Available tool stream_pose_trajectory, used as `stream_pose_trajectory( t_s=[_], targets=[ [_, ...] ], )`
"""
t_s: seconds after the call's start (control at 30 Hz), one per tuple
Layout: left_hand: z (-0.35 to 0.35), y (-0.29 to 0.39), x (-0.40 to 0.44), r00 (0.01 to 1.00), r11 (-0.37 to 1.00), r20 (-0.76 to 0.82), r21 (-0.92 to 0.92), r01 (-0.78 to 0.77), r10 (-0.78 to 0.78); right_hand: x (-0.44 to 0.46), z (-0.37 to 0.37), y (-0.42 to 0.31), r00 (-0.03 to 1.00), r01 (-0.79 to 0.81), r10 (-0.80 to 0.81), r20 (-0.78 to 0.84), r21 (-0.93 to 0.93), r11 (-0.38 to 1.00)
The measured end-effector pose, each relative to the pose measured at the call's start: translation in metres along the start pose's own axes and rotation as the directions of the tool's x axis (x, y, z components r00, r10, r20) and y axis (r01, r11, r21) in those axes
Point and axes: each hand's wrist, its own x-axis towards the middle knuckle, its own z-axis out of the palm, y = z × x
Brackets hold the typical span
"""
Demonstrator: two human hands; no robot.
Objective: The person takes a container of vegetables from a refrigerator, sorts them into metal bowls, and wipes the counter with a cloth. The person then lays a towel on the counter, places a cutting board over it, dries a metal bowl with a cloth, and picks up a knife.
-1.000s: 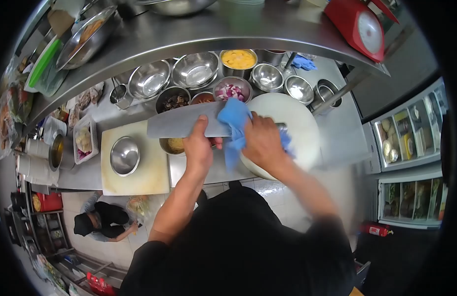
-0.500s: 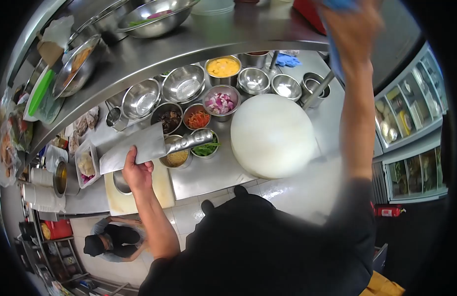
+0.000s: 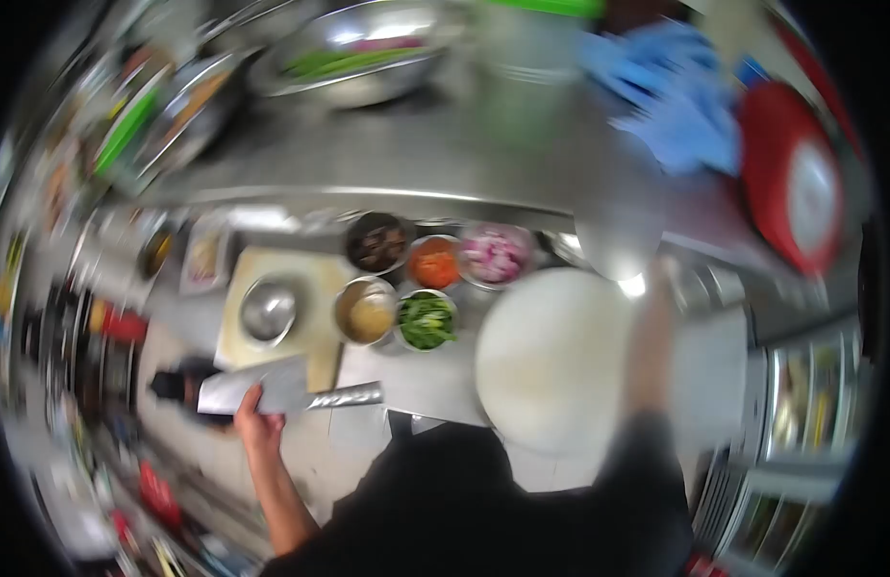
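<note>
My left hand (image 3: 256, 420) grips a cleaver (image 3: 283, 387) by its broad blade, with the ridged metal handle pointing right. My right hand (image 3: 659, 281), smeared by motion, is at the lower edge of a blurred metal bowl (image 3: 618, 216) and seems to hold it above the back of the thick round white chopping block (image 3: 551, 361). Left of the block stand small bowls of chopped greens (image 3: 426, 319), orange shreds (image 3: 434, 263), purple onion pieces (image 3: 495, 254), dark pieces (image 3: 376, 242) and something tan and crumbly (image 3: 366, 311).
A metal bowl (image 3: 269, 310) rests on the pale rectangular cutting board (image 3: 320, 341). The overhead steel shelf (image 3: 387, 154) carries a blue cloth (image 3: 680, 91), a red container (image 3: 789, 178) and a bowl with greens (image 3: 363, 58). At left, a person (image 3: 180, 387) is partly behind the cleaver.
My right hand has come down from the shelf and let go of the blue cloth, which lies up there. The cleaver in my left hand has dropped lower, and the view has shifted.
</note>
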Motion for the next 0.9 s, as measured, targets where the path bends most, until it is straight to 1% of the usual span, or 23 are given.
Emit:
stream_pose_trajectory(
  t_s=[0.03,0.07,0.13,0.17,0.2,0.23,0.33,0.4,0.43,0.5,0.57,0.6,0.63,0.67,0.7,0.8,0.83,0.87,0.9],
  targets=[
    [-0.004,-0.005,-0.008,0.999,0.999,-0.031,-0.018,0.044,-0.044,0.021,0.014,0.004,0.996,0.002,-0.001,0.089,-0.015,1.000],
    [-0.020,-0.013,-0.010,0.996,0.997,0.039,-0.003,0.079,-0.079,0.039,0.025,0.006,0.989,0.007,-0.003,0.149,-0.021,1.000],
    [-0.009,-0.019,-0.033,0.997,0.997,0.028,0.019,0.078,-0.078,0.075,0.047,0.015,0.976,0.003,0.005,0.217,-0.035,0.999],
    [0.000,-0.020,-0.046,0.996,0.995,-0.002,0.038,0.089,-0.089,0.087,0.052,0.011,0.971,-0.002,0.013,0.241,-0.043,0.999],
    [0.000,-0.025,-0.050,0.996,0.995,0.020,0.057,0.084,-0.085,0.100,0.063,0.006,0.965,-0.003,0.016,0.263,-0.049,0.999],
    [0.007,-0.028,-0.056,0.998,0.998,-0.030,0.022,0.058,-0.057,0.109,0.065,0.010,0.961,-0.021,0.039,0.274,-0.067,0.998],
    [0.025,-0.035,-0.064,0.995,0.993,0.030,0.081,0.091,-0.093,0.128,0.077,0.017,0.954,-0.064,0.094,0.286,-0.112,0.992],
    [0.030,-0.047,-0.056,0.992,0.992,0.098,0.102,0.071,-0.081,0.133,0.080,0.025,0.954,-0.097,0.124,0.272,-0.109,0.989],
    [0.034,-0.049,-0.053,0.987,0.989,0.130,0.122,0.079,-0.094,0.131,0.081,0.025,0.961,-0.106,0.127,0.247,-0.098,0.990],
    [0.039,-0.050,-0.051,0.982,0.985,0.146,0.140,0.101,-0.122,0.127,0.073,0.030,0.974,-0.133,0.143,0.176,-0.066,0.989],
    [0.044,-0.045,-0.049,0.969,0.978,0.184,0.161,0.134,-0.163,0.123,0.052,0.030,0.987,-0.160,0.160,0.023,0.013,0.987],
    [0.045,-0.042,-0.047,0.974,0.978,0.170,0.167,0.124,-0.152,0.118,0.042,0.027,0.983,-0.159,0.166,-0.078,0.088,0.983],
    [0.045,-0.038,-0.046,0.977,0.978,0.157,0.174,0.118,-0.146,0.110,0.022,0.019,0.969,-0.136,0.167,-0.182,0.169,0.976],
    [0.046,-0.033,-0.044,0.975,0.971,0.135,0.190,0.148,-0.175,0.102,0.001,0.011,0.945,-0.094,0.167,-0.280,0.254,0.963],
    [0.045,-0.030,-0.041,0.968,0.967,0.151,0.190,0.170,-0.200,0.091,-0.021,0.001,0.916,-0.029,0.163,-0.367,0.344,0.939],
    [0.034,-0.021,-0.028,0.956,0.977,0.233,0.155,0.145,-0.179,0.051,-0.079,-0.031,0.845,0.181,0.142,-0.515,0.526,0.831],
    [0.028,-0.020,-0.025,0.946,0.972,0.249,0.165,0.168,-0.206,0.033,-0.095,-0.041,0.830,0.249,0.110,-0.547,0.539,0.805],
    [0.023,-0.019,-0.021,0.959,0.972,0.204,0.163,0.167,-0.199,0.015,-0.107,-0.049,0.816,0.301,0.045,-0.576,0.490,0.818],
    [0.018,-0.021,-0.013,0.963,0.969,0.176,0.174,0.174,-0.204,-0.008,-0.119,-0.054,0.800,0.315,-0.071,-0.595,0.317,0.894]
  ],
)
